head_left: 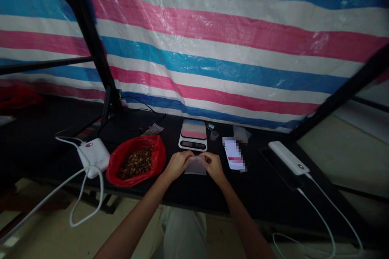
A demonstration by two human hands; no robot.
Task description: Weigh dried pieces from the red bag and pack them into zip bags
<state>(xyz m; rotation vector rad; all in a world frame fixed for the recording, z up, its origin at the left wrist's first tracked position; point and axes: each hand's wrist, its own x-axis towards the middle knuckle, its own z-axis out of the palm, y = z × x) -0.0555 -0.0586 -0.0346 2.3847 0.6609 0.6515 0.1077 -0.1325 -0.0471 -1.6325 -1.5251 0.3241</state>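
Observation:
Between my hands is a small clear plastic bag [195, 166], its upper edge pinched at both corners. My left hand [180, 160] grips the left corner, fingers bent. My right hand [214, 164] has the right corner between thumb and fingers. The bag looks flat, with nothing visible inside. Just beyond the hands stands a white kitchen scale [193, 135] with a shiny plate and a small display. To the left of my left hand sits an open red plastic bag [136, 161] full of small brown pieces, perhaps seeds or dried pods.
A lit phone [234, 154] lies right of my hands, near some clear plastic bags [241, 134]. A small clear cup [214, 135] stands beside the scale. A filled clear bag [153, 129] lies behind the red one. White power banks [95, 157] with cables rest at both sides.

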